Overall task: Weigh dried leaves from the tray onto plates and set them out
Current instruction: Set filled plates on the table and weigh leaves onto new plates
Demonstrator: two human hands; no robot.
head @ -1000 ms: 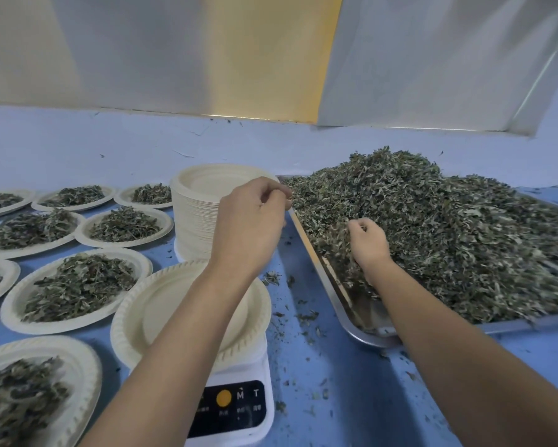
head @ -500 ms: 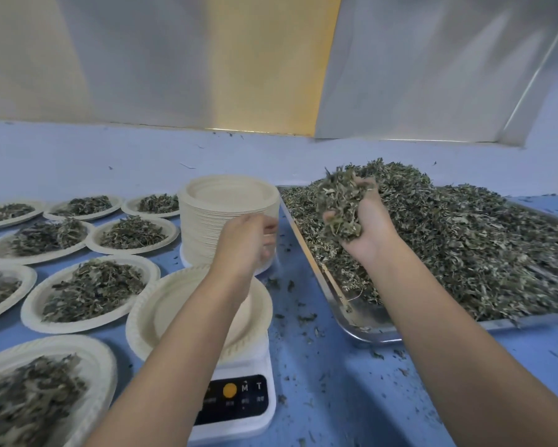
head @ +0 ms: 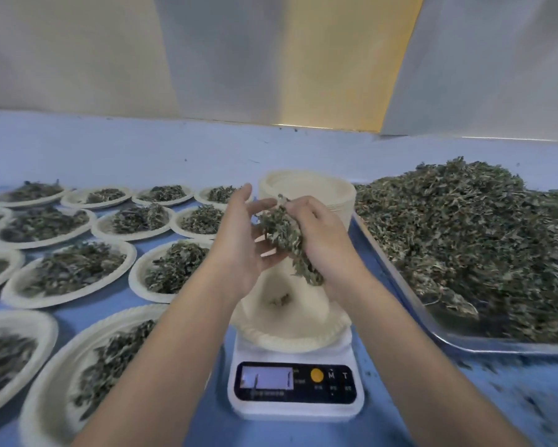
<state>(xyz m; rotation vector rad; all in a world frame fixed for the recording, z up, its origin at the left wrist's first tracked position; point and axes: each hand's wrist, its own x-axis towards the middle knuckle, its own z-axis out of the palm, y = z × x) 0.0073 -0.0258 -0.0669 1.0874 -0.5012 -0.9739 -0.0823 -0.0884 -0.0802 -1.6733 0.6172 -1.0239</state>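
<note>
A cream paper plate (head: 290, 330) sits on the white digital scale (head: 295, 387), with a few leaf bits in its middle. Above it my right hand (head: 326, 243) grips a handful of dried leaves (head: 285, 237), some trailing down toward the plate. My left hand (head: 242, 240) is beside it with straight fingers, cupped against the clump's left side. The metal tray (head: 400, 275) heaped with dried leaves (head: 471, 240) lies to the right.
A stack of unused paper plates (head: 319, 191) stands behind my hands. Several plates filled with leaves (head: 71, 272) cover the blue table on the left and front left. Leaf crumbs lie on the table at front right.
My right hand lifted a handful out of the tray and carried it left over the plate on the scale. My left hand rose to meet it. The camera view shifted to the left.
</note>
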